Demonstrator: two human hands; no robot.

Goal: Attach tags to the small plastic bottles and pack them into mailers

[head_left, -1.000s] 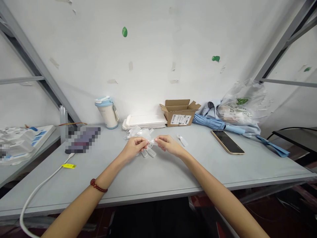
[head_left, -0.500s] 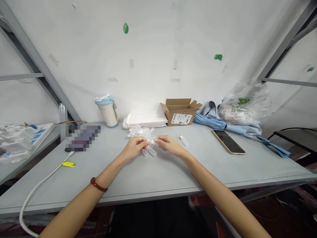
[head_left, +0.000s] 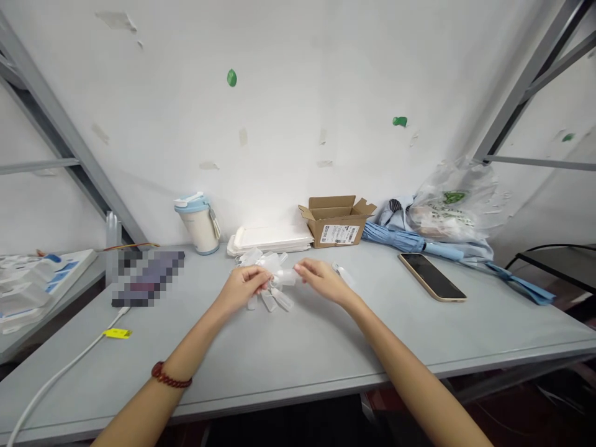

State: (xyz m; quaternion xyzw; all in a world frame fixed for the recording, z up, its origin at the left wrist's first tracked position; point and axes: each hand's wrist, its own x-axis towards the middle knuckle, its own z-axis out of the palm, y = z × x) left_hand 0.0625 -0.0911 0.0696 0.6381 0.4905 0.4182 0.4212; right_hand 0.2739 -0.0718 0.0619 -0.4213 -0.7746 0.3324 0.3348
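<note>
My left hand [head_left: 243,287] is closed in a pinch on a bunch of translucent white plastic tags [head_left: 282,300], near the middle where they come together. Several tags fan out around its fingertips, some resting close to the tabletop. With thumb and forefinger, my right hand [head_left: 321,278] pinches the outer end of one translucent tag [head_left: 286,277] that stretches between both hands. What joins the tags is mostly hidden by the left fingers. Just beyond the right hand lies a separate loose tag [head_left: 343,274], partly covered by that hand.
Behind the hands stand a stack of white flat trays [head_left: 272,237], an open cardboard box [head_left: 339,226] and a cream tumbler [head_left: 199,226]. A phone [head_left: 432,277] and a folded blue umbrella [head_left: 395,236] lie right. A blurred-out device [head_left: 151,276] with a white cable [head_left: 69,366] is left.
The hands have drawn slightly apart, and a tag now shows stretched between them. More tags are fanned out below the left fingers. The whole view has shifted, with the desk lower in the picture.
</note>
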